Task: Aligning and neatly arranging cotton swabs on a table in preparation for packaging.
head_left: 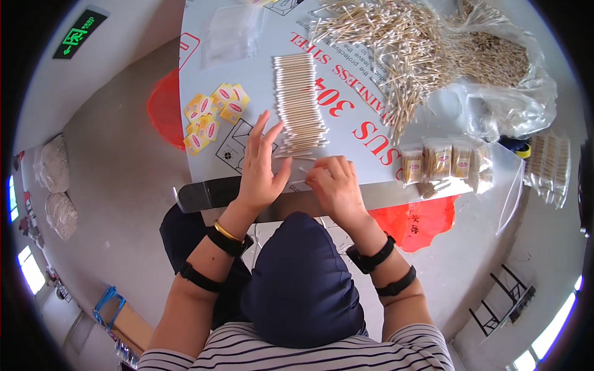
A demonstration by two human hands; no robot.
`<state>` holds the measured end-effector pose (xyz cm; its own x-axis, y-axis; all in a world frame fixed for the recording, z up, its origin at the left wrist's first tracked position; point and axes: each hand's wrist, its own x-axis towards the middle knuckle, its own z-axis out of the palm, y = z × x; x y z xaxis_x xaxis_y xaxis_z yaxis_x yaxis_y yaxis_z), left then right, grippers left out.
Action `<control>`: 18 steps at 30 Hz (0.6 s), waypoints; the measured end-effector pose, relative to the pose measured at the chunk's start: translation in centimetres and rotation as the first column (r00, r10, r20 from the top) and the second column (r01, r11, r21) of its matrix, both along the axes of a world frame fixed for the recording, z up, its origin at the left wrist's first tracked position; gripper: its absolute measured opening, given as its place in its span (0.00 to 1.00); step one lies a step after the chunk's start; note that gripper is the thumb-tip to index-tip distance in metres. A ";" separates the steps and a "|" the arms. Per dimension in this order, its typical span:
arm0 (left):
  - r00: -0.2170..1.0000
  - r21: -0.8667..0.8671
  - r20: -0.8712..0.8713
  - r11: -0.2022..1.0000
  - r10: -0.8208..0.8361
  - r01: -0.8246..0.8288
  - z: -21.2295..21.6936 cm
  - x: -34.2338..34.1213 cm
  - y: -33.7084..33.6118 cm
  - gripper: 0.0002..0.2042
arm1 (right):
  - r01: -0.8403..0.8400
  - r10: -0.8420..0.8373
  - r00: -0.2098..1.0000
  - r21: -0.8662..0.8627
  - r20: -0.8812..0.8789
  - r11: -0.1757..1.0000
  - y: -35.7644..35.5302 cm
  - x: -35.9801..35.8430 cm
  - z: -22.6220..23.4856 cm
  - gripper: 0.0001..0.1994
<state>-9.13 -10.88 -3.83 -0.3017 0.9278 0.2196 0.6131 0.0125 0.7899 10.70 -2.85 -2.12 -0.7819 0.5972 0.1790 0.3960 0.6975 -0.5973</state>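
Wooden swabs in grasp: right hand (335,183) pinched shut on a few cotton swabs (301,169) at table (371,105) edge
Left hand (260,164): fingers spread flat, touching the aligned swab row (298,102)
Beyond: loose swab heap (396,46); yellow packets (213,114) to the left

On the table, at the person's left, lies a small heap of yellow square labels (215,116) with red ovals. Above them rests an empty clear plastic bag (230,34). At the right edge stand small filled clear packets (438,159) in a row, with more packets (548,167) beyond. A green sign (79,32) is seen at the upper left.
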 end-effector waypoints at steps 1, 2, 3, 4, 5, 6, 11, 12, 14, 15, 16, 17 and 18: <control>1.000 -0.008 -0.015 1.000 0.010 -0.011 0.1 -0.2 -0.5 0.34 | 0.020 -0.020 1.000 -0.040 0.004 0.999 0.0 0.4 0.5 0.09; 0.999 -0.016 -0.030 1.000 0.021 -0.021 0.2 -0.4 -1.0 0.32 | 0.015 -0.016 1.000 -0.045 -0.001 0.999 -0.1 1.0 0.7 0.09; 0.999 -0.021 -0.034 0.999 0.025 -0.025 0.3 -0.5 -1.4 0.32 | 0.067 -0.066 0.997 -0.048 0.028 0.997 -0.2 1.6 0.9 0.09; 0.997 -0.042 -0.037 0.997 0.062 -0.064 0.4 -0.5 -1.8 0.30 | 0.118 -0.115 0.992 -0.050 0.058 0.992 -0.2 2.0 1.0 0.09; 0.995 -0.063 -0.036 0.993 0.097 -0.099 0.4 -0.5 -2.1 0.27 | 0.132 -0.126 0.989 -0.074 0.073 0.988 -0.3 2.4 0.9 0.08; 0.994 -0.066 -0.038 0.993 0.098 -0.100 0.3 -0.4 -2.3 0.27 | 0.131 -0.125 0.990 -0.078 0.072 0.988 -0.4 2.5 0.8 0.08; 0.962 -0.100 -0.239 0.982 0.134 -0.162 0.3 -0.3 -2.1 0.14 | 0.030 -0.028 0.998 -0.049 0.050 0.998 -0.1 1.4 0.5 0.08; 0.961 -0.101 -0.243 0.981 0.135 -0.164 0.4 -0.5 -2.0 0.14 | 0.029 -0.027 0.999 -0.050 0.047 0.998 0.0 1.3 0.4 0.08; 0.963 -0.089 -0.239 0.984 0.127 -0.152 0.6 -0.9 -1.9 0.10 | -0.048 0.048 0.993 -0.003 0.112 0.999 0.2 1.3 0.2 0.09; 0.961 -0.090 -0.243 0.983 0.131 -0.157 0.6 -1.0 -1.9 0.10 | -0.053 0.053 0.993 -0.004 0.108 0.999 0.4 1.4 0.3 0.09; 0.963 -0.086 -0.237 0.985 0.126 -0.150 0.5 -1.1 -1.8 0.09 | -0.106 0.105 0.987 -0.003 0.118 0.994 0.7 1.7 0.6 0.09; 0.966 -0.084 -0.230 0.986 0.119 -0.142 0.5 -1.2 -1.8 0.07 | -0.156 0.156 0.980 -0.005 0.128 0.988 1.0 2.0 0.8 0.09; 0.965 -0.087 -0.233 0.986 0.121 -0.145 0.4 -1.4 -1.8 0.07 | -0.159 0.158 0.980 -0.008 0.124 0.987 1.3 2.2 0.9 0.09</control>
